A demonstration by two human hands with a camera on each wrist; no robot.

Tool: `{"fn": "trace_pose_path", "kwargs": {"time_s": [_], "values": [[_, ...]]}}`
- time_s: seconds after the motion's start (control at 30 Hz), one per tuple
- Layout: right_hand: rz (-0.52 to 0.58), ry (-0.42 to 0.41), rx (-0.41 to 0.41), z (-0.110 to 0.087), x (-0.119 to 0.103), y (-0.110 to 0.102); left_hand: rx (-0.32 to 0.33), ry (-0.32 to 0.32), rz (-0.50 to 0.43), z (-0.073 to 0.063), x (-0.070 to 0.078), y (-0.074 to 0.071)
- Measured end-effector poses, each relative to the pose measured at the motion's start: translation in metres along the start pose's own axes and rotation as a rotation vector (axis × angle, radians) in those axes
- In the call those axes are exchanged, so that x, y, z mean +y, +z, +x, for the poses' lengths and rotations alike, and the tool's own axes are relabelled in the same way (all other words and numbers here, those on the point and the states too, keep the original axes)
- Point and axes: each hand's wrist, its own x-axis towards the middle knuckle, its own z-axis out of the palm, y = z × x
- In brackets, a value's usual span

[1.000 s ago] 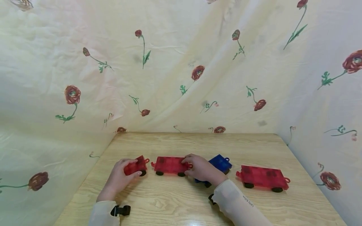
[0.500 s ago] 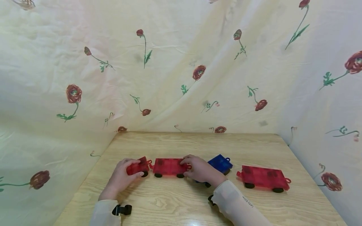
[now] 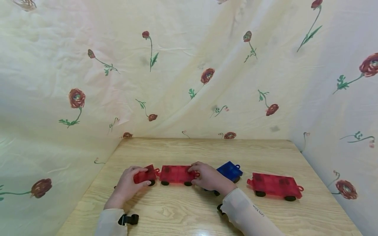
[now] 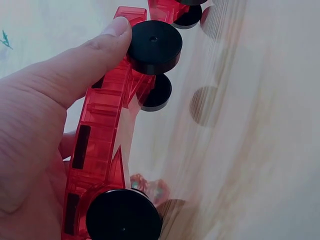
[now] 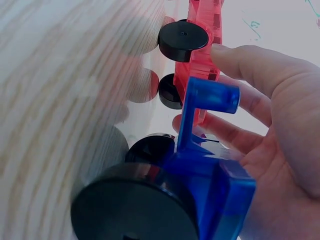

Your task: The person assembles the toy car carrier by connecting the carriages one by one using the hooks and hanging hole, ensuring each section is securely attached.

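My left hand grips a red translucent toy train car with black wheels at the table's left. In the left wrist view the thumb lies along the side of that car. A longer red car stands directly to its right, and its hook meets the left car's ring; whether they are linked I cannot tell. My right hand pinches the longer car's right end between thumb and fingers. Behind that wrist is a blue car, partly hidden; its blue hook looms close in the right wrist view.
Another red car stands apart at the right on the wooden table. Flower-printed cloth hangs behind the table and along both sides. Black straps show at the sleeves.
My left hand has slid its red car rightward, closing the gap to the longer red car. My right hand has shifted slightly left with that car. The blue and far-right cars stay put.
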Motion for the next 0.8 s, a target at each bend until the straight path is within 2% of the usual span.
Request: {"fn": "trace_pose_path", "kwargs": {"time_s": [0.17, 0.5, 0.8], "values": [[-0.012, -0.001, 0.004, 0.0002, 0.0003, 0.0005, 0.011, 0.003, 0.009, 0.0003, -0.0016, -0.0004], [-0.029, -0.005, 0.017, 0.0007, 0.0012, 0.0017, -0.013, 0.029, 0.004, 0.0015, -0.0035, -0.0003], [-0.041, -0.017, 0.015, -0.0005, 0.0010, -0.0002, -0.011, 0.006, 0.013, 0.0002, -0.0033, -0.0034]]}}
